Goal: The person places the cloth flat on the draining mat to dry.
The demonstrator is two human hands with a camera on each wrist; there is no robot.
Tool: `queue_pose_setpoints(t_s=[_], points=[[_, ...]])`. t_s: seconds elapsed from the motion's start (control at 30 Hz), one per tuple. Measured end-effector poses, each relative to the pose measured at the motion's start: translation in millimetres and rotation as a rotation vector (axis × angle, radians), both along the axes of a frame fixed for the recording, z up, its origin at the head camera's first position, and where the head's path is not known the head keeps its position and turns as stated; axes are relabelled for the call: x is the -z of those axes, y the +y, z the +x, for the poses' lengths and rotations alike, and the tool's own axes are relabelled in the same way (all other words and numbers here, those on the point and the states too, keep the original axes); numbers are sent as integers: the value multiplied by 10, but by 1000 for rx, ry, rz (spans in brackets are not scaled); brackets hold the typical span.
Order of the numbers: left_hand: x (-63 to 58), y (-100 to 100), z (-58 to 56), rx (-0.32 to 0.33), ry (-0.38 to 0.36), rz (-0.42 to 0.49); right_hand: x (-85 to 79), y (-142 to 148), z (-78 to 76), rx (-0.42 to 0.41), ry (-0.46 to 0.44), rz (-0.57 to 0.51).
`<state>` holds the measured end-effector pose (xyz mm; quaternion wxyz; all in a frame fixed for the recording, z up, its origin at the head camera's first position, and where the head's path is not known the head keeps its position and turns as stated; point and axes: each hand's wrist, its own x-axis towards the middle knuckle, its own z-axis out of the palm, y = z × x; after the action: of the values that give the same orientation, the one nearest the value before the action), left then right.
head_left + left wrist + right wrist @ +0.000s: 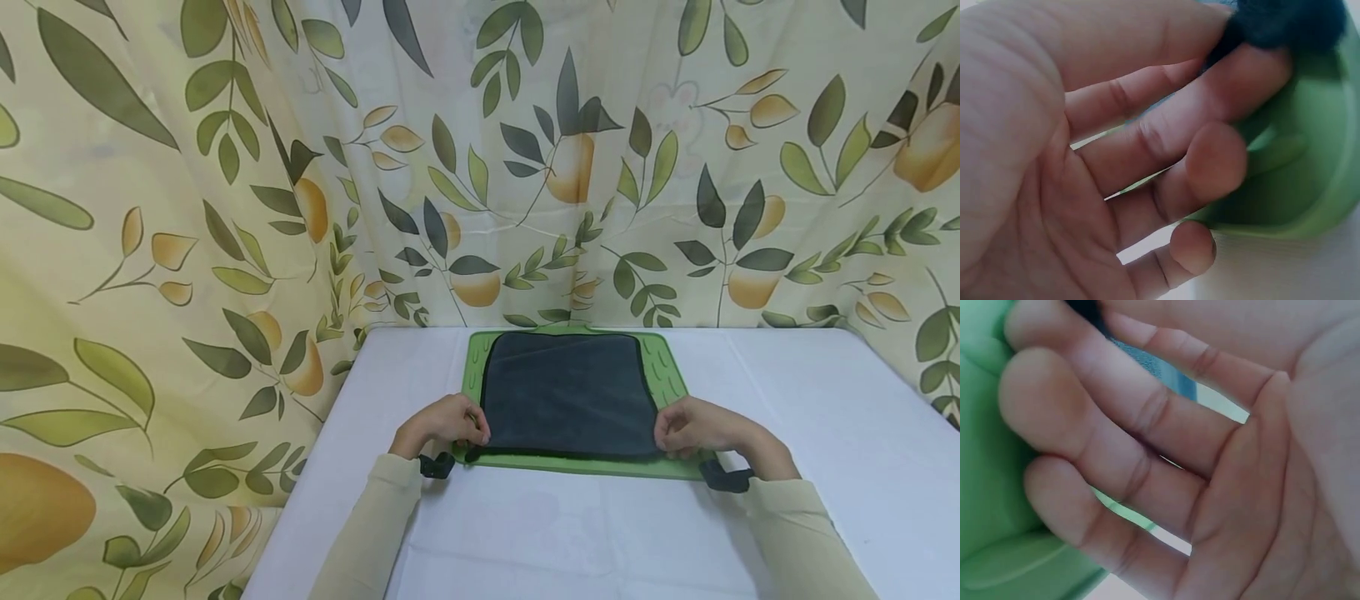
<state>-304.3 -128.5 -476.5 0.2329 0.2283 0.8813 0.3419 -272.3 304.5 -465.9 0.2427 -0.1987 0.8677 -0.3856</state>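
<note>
A dark blue cloth (566,396) with a black edge lies spread over a green tray (660,367) that has raised drop-shaped ridges. At the cloth's near left corner, my left hand (456,419) pinches the edge between thumb and fingers. The left wrist view shows the fuzzy cloth (1291,22) by the thumb and fingertips, above the tray's rounded corner (1310,206). My right hand (693,425) pinches the near right corner. Its lower fingers hang over the green ridged surface (997,487) in the right wrist view, with only a sliver of cloth showing between them.
A white-covered table (555,533) carries the tray near its back edge. Behind and to the left hangs a curtain (465,167) printed with leaves and fruit. Black wrist straps (725,477) sit at both wrists, below light sleeves.
</note>
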Motion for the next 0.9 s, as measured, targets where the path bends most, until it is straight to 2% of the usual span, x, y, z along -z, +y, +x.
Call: queue_pose_setpoints(t_s=[0.13, 0.27, 0.4, 0.67, 0.9], points=[[-8, 4, 10, -28, 13, 6, 25, -3, -31, 32, 56, 52], [46, 16, -22, -101, 75, 24, 42, -52, -66, 124, 173, 119], [102, 35, -56, -153, 116, 30, 62, -120, -74, 200, 248, 162], [102, 38, -69, -164, 108, 28, 48, -106, -70, 240, 251, 167], [84, 34, -58, -151, 70, 18, 69, -105, -66, 220, 205, 159]])
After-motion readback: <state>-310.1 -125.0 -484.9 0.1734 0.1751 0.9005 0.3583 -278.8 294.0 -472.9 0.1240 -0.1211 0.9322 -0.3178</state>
